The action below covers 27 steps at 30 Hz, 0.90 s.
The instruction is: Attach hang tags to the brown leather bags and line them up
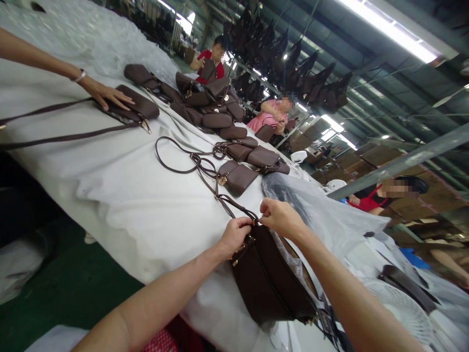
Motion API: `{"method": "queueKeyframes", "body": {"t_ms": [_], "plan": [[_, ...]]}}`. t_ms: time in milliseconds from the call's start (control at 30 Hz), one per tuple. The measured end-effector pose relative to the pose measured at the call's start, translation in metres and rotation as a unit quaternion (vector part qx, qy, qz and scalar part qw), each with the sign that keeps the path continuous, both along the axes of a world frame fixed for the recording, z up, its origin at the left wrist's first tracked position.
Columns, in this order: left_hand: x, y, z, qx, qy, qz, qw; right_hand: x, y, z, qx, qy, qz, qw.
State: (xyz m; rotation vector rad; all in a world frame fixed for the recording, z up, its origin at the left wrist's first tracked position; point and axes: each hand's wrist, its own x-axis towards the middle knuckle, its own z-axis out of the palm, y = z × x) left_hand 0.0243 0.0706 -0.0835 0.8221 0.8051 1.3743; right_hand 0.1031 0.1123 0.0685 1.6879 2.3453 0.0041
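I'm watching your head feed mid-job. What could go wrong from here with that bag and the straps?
1. The thin brown straps lie in loops beside the small brown bag, so they might snag on its gold charm.
2. The left hand and right hand are close together at the strap end of the dark brown handbag; fingers could get in each other's way.

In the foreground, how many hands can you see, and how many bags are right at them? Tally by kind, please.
Hands: 3 (wearer's left hand, right hand, co-worker's hand)
Bags: 2 (dark brown bag, smaller bag)
Total: 5
The heaped bags overlap too much to count.
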Motion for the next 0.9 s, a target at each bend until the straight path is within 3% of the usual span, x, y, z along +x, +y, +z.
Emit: {"method": "queueKeyframes", "body": {"t_ms": [133,300,533,633,733,800,900], "plan": [[-0.001,-0.001,0.001,0.014,0.000,0.006,1.000,-0.005,-0.006,-0.004,0.015,-0.016,-0.029,0.999],[-0.003,0.003,0.000,0.046,0.052,0.026,0.997,-0.008,-0.002,-0.010,-0.003,-0.025,-0.018,1.000],[-0.014,0.007,0.000,0.114,0.141,0.044,0.982,0.003,0.009,-0.009,-0.073,0.056,0.024,0.995],[-0.035,0.007,0.009,0.169,0.254,0.045,0.951,0.011,0.011,0.000,-0.107,0.086,0.048,0.989],[-0.059,0.010,0.025,0.209,0.365,0.096,0.903,0.015,0.014,0.003,-0.120,0.117,0.079,0.983],[-0.070,0.015,0.037,0.230,0.379,0.139,0.886,0.014,0.014,0.000,-0.120,0.152,0.117,0.974],[-0.076,0.023,0.051,0.259,0.353,0.157,0.885,0.008,0.014,-0.011,-0.107,0.219,0.146,0.959]]}}
